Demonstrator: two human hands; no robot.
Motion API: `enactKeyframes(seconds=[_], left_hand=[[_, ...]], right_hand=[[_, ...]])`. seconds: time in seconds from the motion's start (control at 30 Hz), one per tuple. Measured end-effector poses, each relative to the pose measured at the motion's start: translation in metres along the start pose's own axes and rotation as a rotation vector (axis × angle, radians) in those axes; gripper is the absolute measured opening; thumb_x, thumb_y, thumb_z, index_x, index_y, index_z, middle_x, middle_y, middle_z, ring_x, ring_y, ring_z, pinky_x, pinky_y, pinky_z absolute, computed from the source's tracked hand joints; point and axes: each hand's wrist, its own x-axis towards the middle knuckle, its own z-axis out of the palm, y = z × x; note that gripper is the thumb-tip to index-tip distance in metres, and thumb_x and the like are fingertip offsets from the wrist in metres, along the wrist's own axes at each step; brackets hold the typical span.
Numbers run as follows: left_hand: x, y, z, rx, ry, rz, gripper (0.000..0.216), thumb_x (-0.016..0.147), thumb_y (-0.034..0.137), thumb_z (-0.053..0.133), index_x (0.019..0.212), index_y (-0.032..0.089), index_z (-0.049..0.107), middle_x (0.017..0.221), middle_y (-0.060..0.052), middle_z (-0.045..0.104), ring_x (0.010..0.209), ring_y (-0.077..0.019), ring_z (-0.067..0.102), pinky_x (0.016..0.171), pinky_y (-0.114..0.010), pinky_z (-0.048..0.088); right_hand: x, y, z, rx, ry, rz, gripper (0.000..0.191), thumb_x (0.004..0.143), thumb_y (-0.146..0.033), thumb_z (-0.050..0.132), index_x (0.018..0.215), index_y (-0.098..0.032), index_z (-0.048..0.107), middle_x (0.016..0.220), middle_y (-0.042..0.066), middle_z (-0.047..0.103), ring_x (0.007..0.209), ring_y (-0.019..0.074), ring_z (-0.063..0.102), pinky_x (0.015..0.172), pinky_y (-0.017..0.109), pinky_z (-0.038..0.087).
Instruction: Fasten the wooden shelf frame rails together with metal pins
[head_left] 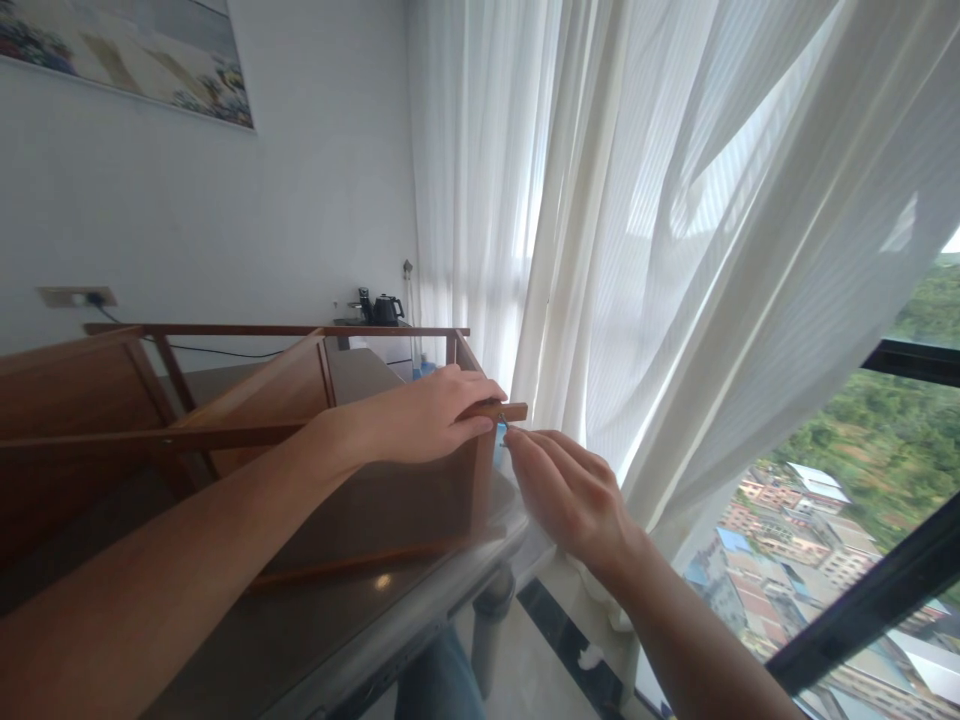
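Observation:
A brown wooden frame piece of furniture (247, 400) lies on a dark glossy table (300, 630). My left hand (420, 415) rests on the frame's near right corner, fingers curled over a short wooden strip (510, 410) at its top. My right hand (562, 490) is just right of that corner, its fingertips pinched on a small thin metal item (504, 425) held against the wood; I cannot make out what it is.
White sheer curtains (675, 250) hang along the window to the right, close to my right hand. A black kettle (386, 308) stands on a far surface by the wall. A wall socket (75, 296) and a picture (127, 50) are on the left wall.

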Motion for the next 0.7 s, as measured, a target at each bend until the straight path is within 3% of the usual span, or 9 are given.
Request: enactKeyframes(seconds=[0.13,0.3,0.5,0.7], left_hand=[[0.002,0.002,-0.001,0.003,0.011,0.001,0.028,0.103,0.039,0.043,0.118,0.027,0.064,0.119,-0.005,0.07,0.107,-0.0244,0.064,0.088,-0.038,0.047],[0.002,0.004,-0.003,-0.027,-0.003,0.007,0.025,0.102,0.038,0.045,0.113,0.027,0.064,0.113,-0.004,0.07,0.102,-0.0225,0.065,0.086,-0.036,0.047],[0.001,0.001,-0.001,-0.025,0.019,0.018,0.027,0.102,0.036,0.046,0.12,0.027,0.064,0.117,-0.005,0.07,0.108,-0.0233,0.065,0.092,-0.037,0.047],[0.001,-0.002,0.001,-0.008,0.024,0.016,0.027,0.102,0.038,0.045,0.121,0.026,0.062,0.119,-0.006,0.07,0.11,-0.0238,0.065,0.094,-0.037,0.047]], right_hand=[[0.006,-0.013,0.002,-0.052,0.092,0.098,0.021,0.095,-0.005,0.059,0.112,-0.019,0.059,0.077,0.003,0.073,0.067,0.0163,0.07,0.058,0.03,0.058],[0.005,-0.018,0.006,-0.049,0.115,0.163,0.022,0.094,-0.003,0.059,0.109,-0.019,0.06,0.078,0.003,0.073,0.069,0.017,0.071,0.061,0.03,0.057],[0.015,-0.002,-0.015,0.019,-0.152,-0.021,0.035,0.097,0.0,0.046,0.126,-0.015,0.058,0.1,0.011,0.075,0.094,0.0225,0.073,0.075,0.034,0.064],[0.022,0.016,-0.03,-0.001,-0.344,-0.217,0.037,0.1,-0.005,0.045,0.134,-0.014,0.057,0.1,0.011,0.075,0.094,0.0244,0.074,0.069,0.035,0.067]])
